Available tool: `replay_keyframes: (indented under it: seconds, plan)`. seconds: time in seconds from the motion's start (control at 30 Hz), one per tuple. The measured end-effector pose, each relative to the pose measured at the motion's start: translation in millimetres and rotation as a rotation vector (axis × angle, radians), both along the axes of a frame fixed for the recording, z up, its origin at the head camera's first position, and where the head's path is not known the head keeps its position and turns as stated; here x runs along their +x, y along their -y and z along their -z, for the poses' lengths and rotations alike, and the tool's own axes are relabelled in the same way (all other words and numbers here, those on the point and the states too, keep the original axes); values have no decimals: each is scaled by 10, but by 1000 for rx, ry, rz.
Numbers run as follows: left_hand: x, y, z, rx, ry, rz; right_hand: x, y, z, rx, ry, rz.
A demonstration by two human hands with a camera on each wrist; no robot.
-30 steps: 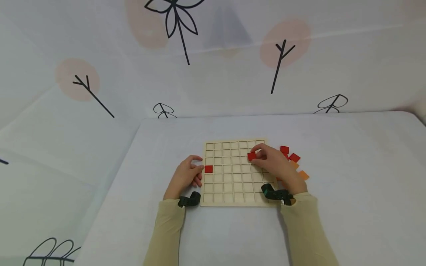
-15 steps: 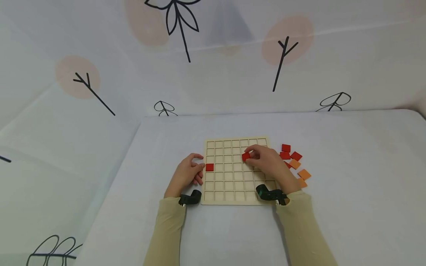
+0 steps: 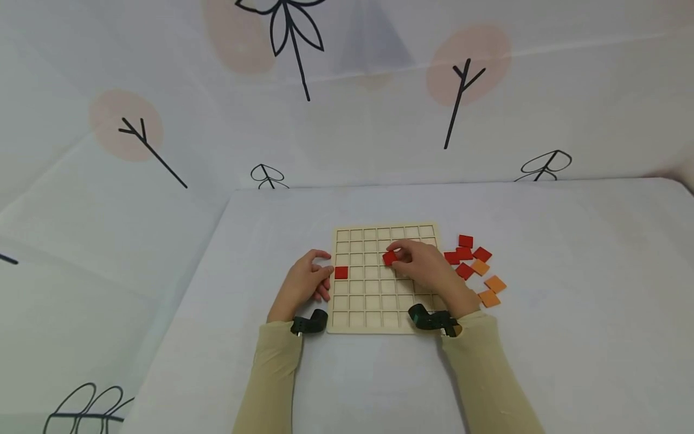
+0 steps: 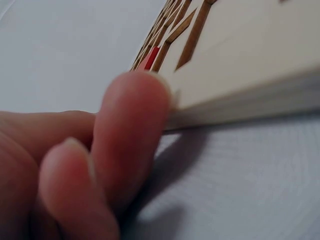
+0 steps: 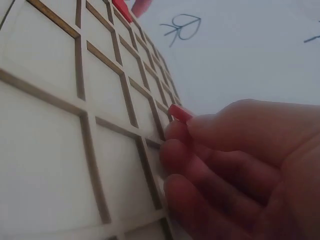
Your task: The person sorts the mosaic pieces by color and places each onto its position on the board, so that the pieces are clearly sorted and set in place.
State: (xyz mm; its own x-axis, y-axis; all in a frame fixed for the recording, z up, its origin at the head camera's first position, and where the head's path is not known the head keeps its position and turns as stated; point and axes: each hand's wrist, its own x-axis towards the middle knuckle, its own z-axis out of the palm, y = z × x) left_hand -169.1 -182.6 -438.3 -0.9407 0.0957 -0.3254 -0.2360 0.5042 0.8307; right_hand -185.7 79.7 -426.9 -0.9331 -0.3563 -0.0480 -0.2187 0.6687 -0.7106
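A square wooden grid board lies on the table, its compartments framed by thin strips. One red square tile fills a compartment in its leftmost column. At the board's left edge, my left hand rests with loosely bent fingers; in the left wrist view a fingertip touches the board's side. Over the board's middle, my right hand pinches a second red square tile between thumb and fingers. Only a sliver of that held tile shows in the right wrist view.
Right of the board lie several loose red tiles and, nearer me, several orange tiles. A white cloth covers the table. Behind it hangs a patterned white backdrop.
My right hand has moved left across the board, carrying the pinched red tile. More of the loose tiles at the right have come into sight. My left hand stays at the board's edge.
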Motion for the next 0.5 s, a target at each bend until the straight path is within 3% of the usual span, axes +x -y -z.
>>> replay_keyframes:
  seconds: [0.5]
  plan:
    - [-2, 8, -4, 8, 3, 3, 37, 148, 3, -8, -10, -27]
